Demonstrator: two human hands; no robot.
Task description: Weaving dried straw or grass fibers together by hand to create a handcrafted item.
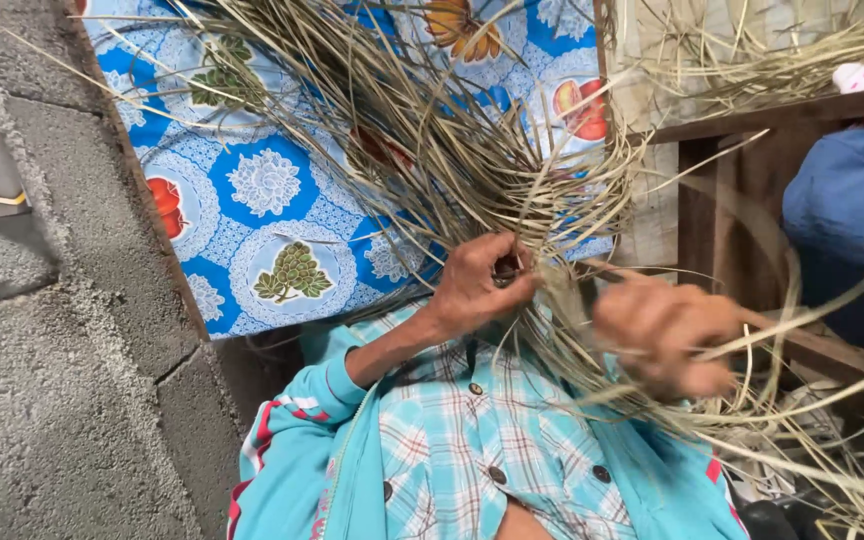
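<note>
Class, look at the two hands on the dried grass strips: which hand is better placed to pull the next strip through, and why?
Probably the right hand: it is blurred but already closed around loose dried grass strips trailing rightward. The left hand is pinching the gathered point where the strips meet, seemingly anchoring it.

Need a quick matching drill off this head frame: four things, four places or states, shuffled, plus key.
Things:
1. left hand
2. right hand
3. patterned cloth
4. block wall

Places or states:
A. motion-blurred, among loose strips on the right
B. grey and rough, along the left edge
C. closed on the bunched dried strips at centre
D. blue and white with flower and fruit prints, behind the strips

Pairs: 1-C, 2-A, 3-D, 4-B
</note>
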